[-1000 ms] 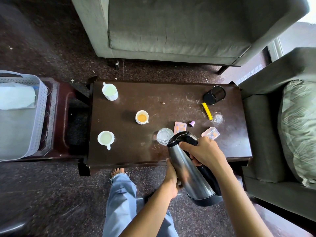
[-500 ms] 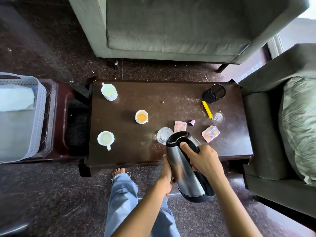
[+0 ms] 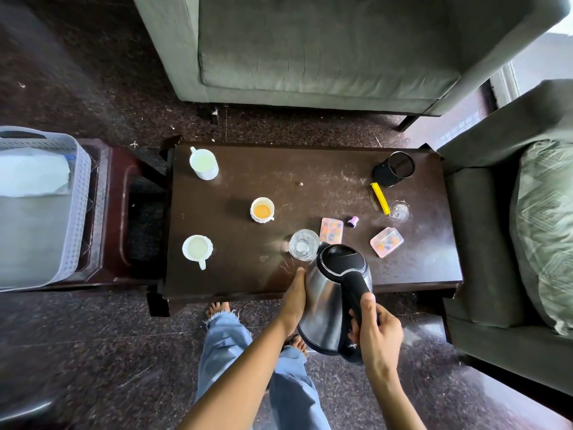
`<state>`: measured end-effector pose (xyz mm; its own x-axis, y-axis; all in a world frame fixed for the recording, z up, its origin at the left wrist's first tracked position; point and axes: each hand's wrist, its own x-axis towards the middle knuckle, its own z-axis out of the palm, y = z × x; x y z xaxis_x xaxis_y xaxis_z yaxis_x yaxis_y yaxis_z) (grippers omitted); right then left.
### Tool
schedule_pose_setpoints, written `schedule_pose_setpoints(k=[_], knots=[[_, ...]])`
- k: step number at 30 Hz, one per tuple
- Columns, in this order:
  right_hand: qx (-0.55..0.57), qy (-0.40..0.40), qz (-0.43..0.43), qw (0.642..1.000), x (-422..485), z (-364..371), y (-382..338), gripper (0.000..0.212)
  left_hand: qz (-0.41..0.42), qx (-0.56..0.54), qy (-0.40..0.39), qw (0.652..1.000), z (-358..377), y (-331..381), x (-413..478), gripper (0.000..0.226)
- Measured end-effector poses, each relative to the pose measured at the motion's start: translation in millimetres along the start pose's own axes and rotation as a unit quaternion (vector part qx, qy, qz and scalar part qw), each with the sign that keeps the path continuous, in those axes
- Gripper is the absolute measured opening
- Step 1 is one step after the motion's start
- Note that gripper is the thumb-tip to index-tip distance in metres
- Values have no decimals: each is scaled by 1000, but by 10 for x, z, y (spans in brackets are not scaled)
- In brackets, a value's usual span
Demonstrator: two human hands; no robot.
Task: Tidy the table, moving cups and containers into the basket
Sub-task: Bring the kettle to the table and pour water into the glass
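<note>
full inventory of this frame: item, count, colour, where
kettle: 1, steel and black, held over table's near edge
tumbler: 1, clear, beside kettle's lid
mugs: 2, white, table's left side
small cup: 1, white, orange liquid, table centre
boxes: 2, pink, right of tumbler
cap: 1, purple, between boxes
stick: 1, yellow, table's right
glass piece: 1, clear, beside stick
mesh pot: 1, black, far right corner
table: 1, dark brown, centre
basket: 1, pale grey, on side table, left
sofas: 2, grey-green, far and right
left hand: 1, flat on kettle's body
right hand: 1, grips kettle's handle
</note>
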<state>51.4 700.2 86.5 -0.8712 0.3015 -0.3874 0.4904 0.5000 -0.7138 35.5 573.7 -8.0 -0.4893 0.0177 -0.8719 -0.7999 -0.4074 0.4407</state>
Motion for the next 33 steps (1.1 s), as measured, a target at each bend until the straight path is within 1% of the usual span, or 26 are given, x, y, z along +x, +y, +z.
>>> schedule_pose_setpoints(k=[3, 4, 6, 8, 11, 14, 16, 17, 20, 23, 25, 27, 30, 32, 33], knots=[[59, 4, -30, 998, -134, -4, -98, 73, 74, 45, 25, 996, -82, 53, -72, 61], [80, 3, -44, 996, -179, -2, -166, 73, 101, 52, 35, 993, -126, 110, -120, 56], [132, -16, -70, 989, -260, 28, -344, 74, 179, 64, 56, 980, -245, 252, -240, 40], [185, -43, -90, 978, -308, 95, -524, 70, 247, 72, 79, 963, -427, 403, -339, 32], [209, -83, -136, 965, -330, 283, -799, 72, 305, 57, 115, 944, -792, 664, -457, 34], [219, -124, -167, 953, -343, 571, -1098, 76, 350, 33, 162, 922, -1206, 969, -623, 28], [233, -169, -183, 940, -385, 834, -1333, 78, 365, 10, 199, 909, -1550, 1161, -741, 27], [242, -196, -189, 931, -415, 962, -1446, 75, 373, -1, 213, 903, -1705, 1245, -805, 30], [251, -263, -206, 908, -538, 1437, -1770, 58, 399, -12, 264, 878, -2228, 1452, -1002, 29], [251, -318, -223, 887, -674, 1941, -2065, 49, 416, -30, 302, 857, -2772, 1592, -1154, 30], [239, -351, -235, 874, -783, 2316, -2247, 49, 410, -66, 335, 846, -3158, 1638, -1234, 38], [220, -373, -255, 865, -908, 2667, -2393, 46, 397, -96, 361, 838, -3535, 1645, -1293, 34], [184, -411, -272, 851, -1084, 3162, -2558, 31, 387, -140, 388, 825, -4073, 1633, -1367, 31], [156, -449, -284, 833, -1162, 3449, -2627, 24, 378, -164, 396, 821, -4372, 1614, -1377, 37], [140, -470, -289, 822, -1202, 3593, -2658, 25, 367, -179, 405, 818, -4525, 1592, -1368, 43]])
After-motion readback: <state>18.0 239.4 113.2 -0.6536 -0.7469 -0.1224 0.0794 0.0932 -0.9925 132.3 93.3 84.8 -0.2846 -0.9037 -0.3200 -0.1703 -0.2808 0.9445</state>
